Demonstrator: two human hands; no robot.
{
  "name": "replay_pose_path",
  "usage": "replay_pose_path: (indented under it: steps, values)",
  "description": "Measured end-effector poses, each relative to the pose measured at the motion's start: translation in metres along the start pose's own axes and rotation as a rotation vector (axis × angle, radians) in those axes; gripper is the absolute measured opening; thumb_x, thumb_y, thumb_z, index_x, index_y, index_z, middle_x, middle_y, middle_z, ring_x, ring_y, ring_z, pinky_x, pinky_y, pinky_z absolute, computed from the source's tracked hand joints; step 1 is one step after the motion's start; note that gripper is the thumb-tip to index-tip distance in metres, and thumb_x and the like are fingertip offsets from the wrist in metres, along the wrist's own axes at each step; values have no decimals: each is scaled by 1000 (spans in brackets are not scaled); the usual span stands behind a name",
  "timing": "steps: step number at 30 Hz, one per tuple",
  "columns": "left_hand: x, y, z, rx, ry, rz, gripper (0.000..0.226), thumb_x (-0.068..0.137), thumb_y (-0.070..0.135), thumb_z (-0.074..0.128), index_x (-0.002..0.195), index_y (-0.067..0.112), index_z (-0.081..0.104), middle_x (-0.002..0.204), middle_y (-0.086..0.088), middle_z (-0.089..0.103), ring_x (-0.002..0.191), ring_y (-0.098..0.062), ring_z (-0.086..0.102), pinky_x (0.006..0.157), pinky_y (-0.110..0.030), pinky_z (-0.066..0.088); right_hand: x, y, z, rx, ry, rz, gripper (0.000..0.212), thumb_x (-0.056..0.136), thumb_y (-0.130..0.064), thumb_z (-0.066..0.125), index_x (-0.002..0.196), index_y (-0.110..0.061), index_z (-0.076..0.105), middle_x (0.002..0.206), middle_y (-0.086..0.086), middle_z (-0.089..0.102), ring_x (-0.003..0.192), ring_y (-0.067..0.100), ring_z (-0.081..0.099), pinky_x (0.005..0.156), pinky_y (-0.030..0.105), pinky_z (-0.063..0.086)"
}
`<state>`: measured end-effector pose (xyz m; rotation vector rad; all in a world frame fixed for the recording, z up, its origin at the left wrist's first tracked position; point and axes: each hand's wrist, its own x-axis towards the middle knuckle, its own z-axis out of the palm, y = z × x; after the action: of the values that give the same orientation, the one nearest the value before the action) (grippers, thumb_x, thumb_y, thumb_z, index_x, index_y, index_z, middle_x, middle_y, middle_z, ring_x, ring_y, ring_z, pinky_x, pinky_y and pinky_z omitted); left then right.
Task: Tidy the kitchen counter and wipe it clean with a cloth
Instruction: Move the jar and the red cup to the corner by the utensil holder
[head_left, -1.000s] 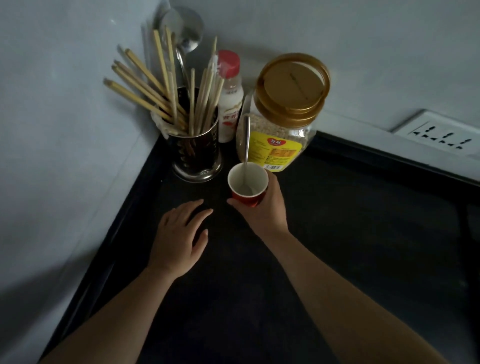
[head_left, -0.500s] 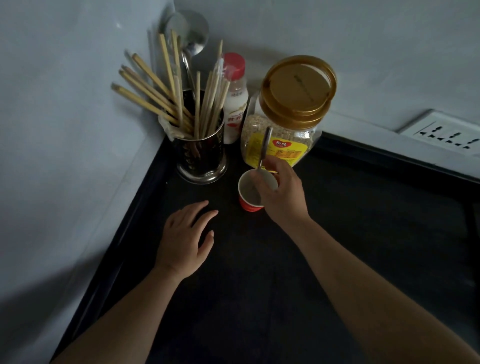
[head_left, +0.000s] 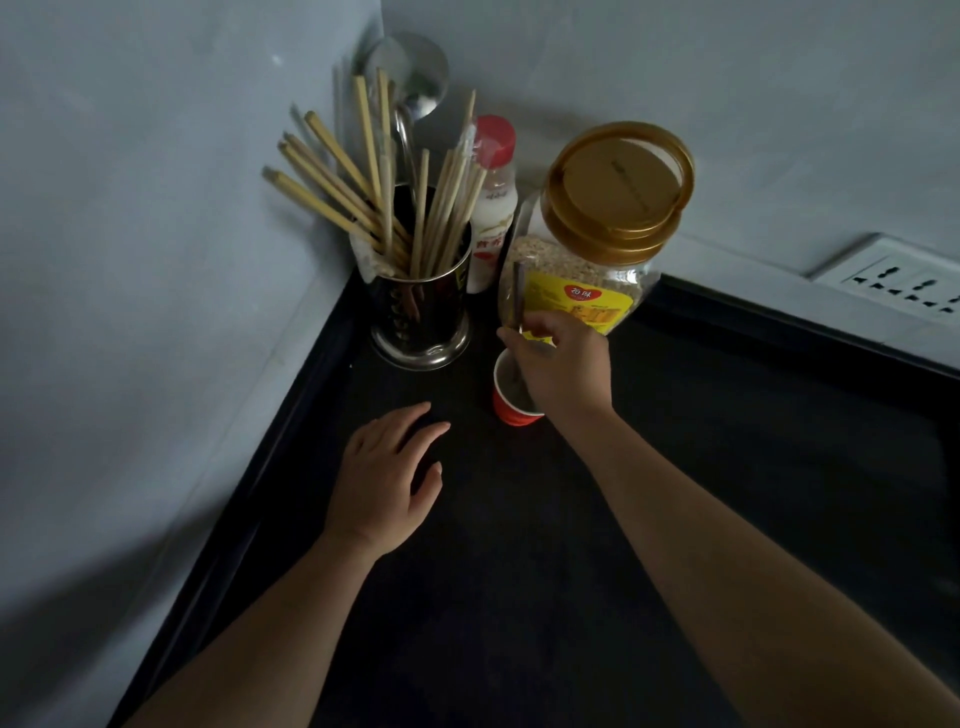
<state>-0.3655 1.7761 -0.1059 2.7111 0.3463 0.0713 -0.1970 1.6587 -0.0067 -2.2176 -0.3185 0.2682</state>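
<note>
Your right hand (head_left: 563, 366) is pinching the thin metal spoon (head_left: 518, 296) standing in the small red paper cup (head_left: 511, 408) on the matte black surface (head_left: 727, 467). Your left hand (head_left: 382, 480) is lying flat, fingers (head_left: 415, 431) loosely spread and holding nothing, beside the shiny steel chopstick holder (head_left: 421, 317).

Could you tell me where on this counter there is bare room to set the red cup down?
The dark counter is bare to the right of the right hand, from the oat jar out to the wall socket, and in the near stretch between the forearms. The back corner is crowded: chopstick holder, small bottle, jar and red cup stand close together.
</note>
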Motion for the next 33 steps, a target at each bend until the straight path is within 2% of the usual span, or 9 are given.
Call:
replay_pose_path:
  steps: [4,6,12,15,17,20,25,29,33]
  values:
    - [1,-1,0,6,7,9,43,88,38,45,130,27,49,143,3,42,132,-14,38,108,-34,27,-3,2,-6,8,34,-72,17,85,-28,65,96,-17,71,88,-9,63,82,3,55,69,11,41]
    - [0,-2,1,6,8,14,44,88,39,44,130,27,48,143,3,42,132,-14,38,107,-35,28,-6,2,-13,-9,48,-116,16,86,-27,65,95,-16,71,86,-10,63,81,0,54,68,7,38]
    - [0,-2,1,-36,9,25,43,88,39,43,127,25,50,142,1,45,130,-17,42,105,-42,37,-8,-21,-38,44,62,-212,9,86,-26,64,89,-20,70,77,-9,66,71,3,61,65,18,48]
    - [2,-2,-4,-80,9,25,43,86,35,51,128,24,50,139,1,48,128,-16,45,104,-41,40,-5,-51,-50,129,113,-304,10,85,-24,66,94,-20,70,79,-14,66,75,1,63,67,15,50]
    - [4,-4,-8,-101,-6,6,48,85,32,57,131,24,48,139,2,48,129,-15,44,104,-40,42,1,-74,-54,184,151,-383,10,85,-21,67,93,-17,70,76,-15,66,71,-1,63,64,11,48]
    - [2,-10,-12,-55,-63,-11,51,89,38,51,137,26,41,148,3,37,137,-14,34,109,-39,35,14,-104,-50,275,192,-461,9,83,-18,69,91,-13,70,70,-13,65,62,-1,60,58,12,45]
    - [0,-11,-15,-14,-129,18,52,93,39,44,142,25,34,154,2,26,142,-16,23,114,-40,27,30,-131,-27,361,195,-503,14,83,-15,67,95,-8,69,81,-2,70,75,10,66,71,29,56]
    - [-4,-13,-16,5,-155,42,55,93,40,44,144,28,29,156,2,19,144,-16,18,116,-38,20,40,-135,-19,450,211,-470,8,83,-12,67,90,-11,69,77,-7,68,73,9,66,69,26,55]
    - [-6,-15,-12,17,-153,43,55,93,42,38,145,30,25,158,4,13,145,-16,12,114,-35,9,43,-107,-3,285,110,-395,8,83,-17,68,88,-12,69,77,-4,68,65,10,63,61,26,53]
